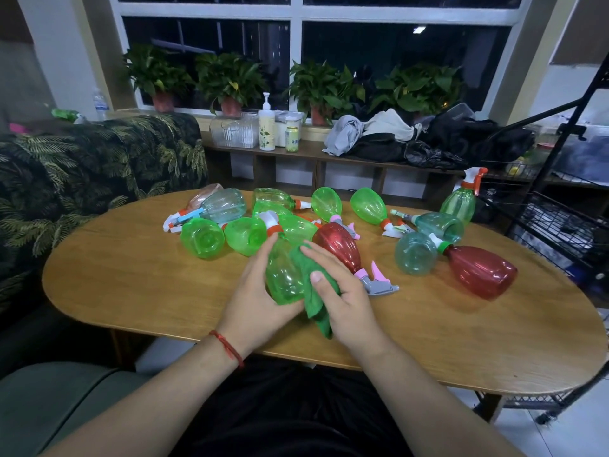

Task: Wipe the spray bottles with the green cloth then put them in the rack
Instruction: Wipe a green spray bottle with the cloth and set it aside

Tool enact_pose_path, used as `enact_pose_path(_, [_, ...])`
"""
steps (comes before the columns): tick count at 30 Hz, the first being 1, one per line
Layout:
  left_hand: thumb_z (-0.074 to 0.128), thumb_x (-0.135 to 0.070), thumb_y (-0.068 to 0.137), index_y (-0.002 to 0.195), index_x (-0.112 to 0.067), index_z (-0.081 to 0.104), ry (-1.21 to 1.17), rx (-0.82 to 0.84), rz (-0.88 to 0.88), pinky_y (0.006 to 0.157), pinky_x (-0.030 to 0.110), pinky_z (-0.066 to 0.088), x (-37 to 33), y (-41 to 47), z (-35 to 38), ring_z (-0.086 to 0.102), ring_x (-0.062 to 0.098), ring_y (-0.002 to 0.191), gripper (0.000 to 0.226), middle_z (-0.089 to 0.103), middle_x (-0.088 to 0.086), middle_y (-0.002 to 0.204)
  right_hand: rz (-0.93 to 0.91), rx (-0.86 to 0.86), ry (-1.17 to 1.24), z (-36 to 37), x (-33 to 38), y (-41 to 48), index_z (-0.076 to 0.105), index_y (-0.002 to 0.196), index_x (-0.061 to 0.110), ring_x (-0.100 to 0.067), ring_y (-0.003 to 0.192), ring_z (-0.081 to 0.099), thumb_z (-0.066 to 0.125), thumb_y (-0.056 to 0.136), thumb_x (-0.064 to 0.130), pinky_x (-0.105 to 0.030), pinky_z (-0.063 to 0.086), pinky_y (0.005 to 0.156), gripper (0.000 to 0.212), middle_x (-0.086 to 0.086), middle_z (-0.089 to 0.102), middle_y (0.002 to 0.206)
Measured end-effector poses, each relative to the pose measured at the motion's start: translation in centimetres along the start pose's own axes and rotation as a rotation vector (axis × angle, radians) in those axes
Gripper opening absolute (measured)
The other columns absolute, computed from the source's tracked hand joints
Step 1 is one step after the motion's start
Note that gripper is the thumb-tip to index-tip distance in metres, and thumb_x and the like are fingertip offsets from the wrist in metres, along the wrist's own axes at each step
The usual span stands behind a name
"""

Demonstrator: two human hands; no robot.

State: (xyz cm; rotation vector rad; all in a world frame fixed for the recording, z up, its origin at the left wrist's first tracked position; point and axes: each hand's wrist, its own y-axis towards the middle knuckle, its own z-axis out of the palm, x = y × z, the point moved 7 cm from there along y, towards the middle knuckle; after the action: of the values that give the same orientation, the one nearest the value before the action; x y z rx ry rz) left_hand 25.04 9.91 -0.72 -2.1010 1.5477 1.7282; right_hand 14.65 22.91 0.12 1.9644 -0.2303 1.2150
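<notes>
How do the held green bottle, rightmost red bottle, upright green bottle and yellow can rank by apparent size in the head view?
1. Held green spray bottle and rightmost red spray bottle: alike; the held one is nearer, so unranked.
2. Upright green spray bottle.
3. Yellow can, farthest back.

An oval wooden table (131,291) carried green, teal and red spray bottles (202,238) lying on their sides across its far half. A red bottle (481,270) lay at the right; a green bottle (458,201) stood upright far right.
</notes>
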Motion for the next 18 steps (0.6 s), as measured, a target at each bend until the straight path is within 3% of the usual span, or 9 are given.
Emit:
enact_pose_path(2, [0.096, -0.052, 0.067, 0.165, -0.027, 0.034, 0.056, 0.067, 0.070, 0.118, 0.012, 0.031, -1.1, -0.2, 0.3, 0.040, -0.006, 0.146, 0.119, 0.047, -0.017, 0.157, 0.120, -0.026, 0.213, -0.2, -0.6, 0.2, 0.066, 0.145, 0.026, -0.019, 0.144, 0.055, 0.054, 0.109, 0.021, -0.044, 0.041, 0.124, 0.038, 0.003, 0.064, 0.150])
enact_pose_path(7, [0.097, -0.056, 0.068, 0.166, -0.034, 0.028, 0.062, 0.231, 0.229, 0.123, 0.022, 0.031, -2.5, -1.2, 1.3, 0.039, 0.005, 0.152, 0.122, 0.040, -0.020, 0.163, 0.399, -0.110, 0.604, -0.8, -2.6, 0.2, 0.067, 0.142, 0.020, -0.035, 0.136, 0.063, 0.051, 0.112, 0.024, -0.063, 0.041, 0.121, 0.035, -0.013, 0.069, 0.142])
enact_pose_path(10, [0.094, -0.063, 0.068, 0.165, -0.039, 0.023, 0.087, 0.224, 0.216, 0.124, 0.021, 0.029, -2.3, -1.0, 1.3, 0.035, 0.004, 0.152, 0.122, 0.037, -0.019, 0.162, 0.411, -0.091, 0.606, -0.8, -2.7, 0.3, 0.068, 0.142, 0.022, -0.034, 0.136, 0.063, 0.052, 0.111, 0.025, -0.062, 0.040, 0.121, 0.035, -0.012, 0.069, 0.143])
enact_pose_path(14, [0.093, -0.064, 0.071, 0.166, -0.025, 0.027, 0.189, 0.180, 0.282, 0.125, 0.035, 0.032, -2.1, -0.9, 1.8, 0.038, 0.012, 0.150, 0.123, 0.040, -0.010, 0.161, 0.374, -0.122, 0.577, -1.1, -2.5, 0.3, 0.067, 0.142, 0.015, -0.035, 0.132, 0.065, 0.050, 0.111, 0.015, -0.059, 0.045, 0.119, 0.035, -0.014, 0.070, 0.139])
enact_pose_path(18, [0.091, -0.064, 0.073, 0.167, -0.023, 0.025, 0.200, 0.171, 0.276, 0.122, 0.033, 0.035, -1.7, -0.8, 1.9, 0.043, 0.012, 0.145, 0.123, 0.044, -0.010, 0.157, 0.340, -0.107, 0.523, -0.7, -2.3, 0.3, 0.069, 0.140, 0.020, -0.036, 0.133, 0.064, 0.051, 0.111, 0.012, -0.058, 0.046, 0.118, 0.036, -0.013, 0.070, 0.140])
